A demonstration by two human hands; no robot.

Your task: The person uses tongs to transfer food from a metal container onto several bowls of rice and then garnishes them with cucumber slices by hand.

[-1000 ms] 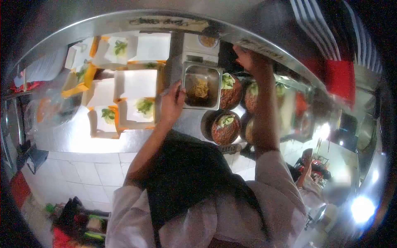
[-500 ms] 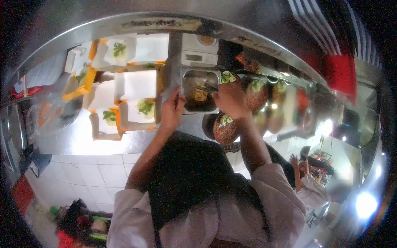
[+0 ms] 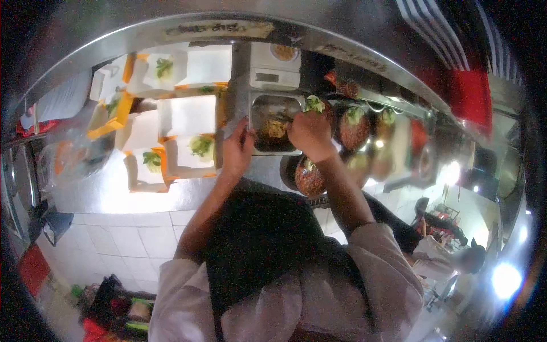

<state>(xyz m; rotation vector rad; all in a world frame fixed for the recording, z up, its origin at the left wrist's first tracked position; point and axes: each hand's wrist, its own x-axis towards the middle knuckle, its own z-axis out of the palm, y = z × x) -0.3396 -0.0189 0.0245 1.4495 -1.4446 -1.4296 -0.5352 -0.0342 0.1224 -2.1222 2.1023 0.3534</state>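
Note:
A metal tray point(image 3: 259, 147) with a clump of yellowish food point(image 3: 277, 129) in it sits in front of me on the metal counter. My left hand point(image 3: 239, 147) is at the tray's left side, fingers curled, close to its rim; what it grips is too small to tell. Over the tray's right side, my right hand point(image 3: 310, 134) is closed on a dark utensil point(image 3: 285, 118) whose tip reaches the yellowish food. Just behind the tray stands a white scale point(image 3: 275, 78) with a small bowl point(image 3: 284, 52) on it.
Several open boxes point(image 3: 186, 117) with green leaves stand at the left, beside a plastic bag point(image 3: 71, 157). At the right are bowls of reddish food point(image 3: 354, 130) topped with leaves. Another person point(image 3: 436, 257) works at the far right. A metal shelf edge point(image 3: 137, 31) curves across the top.
My right hand has moved slightly left, further over the tray, with the utensil. The left hand has hardly moved. The other person's raised hand has gone down.

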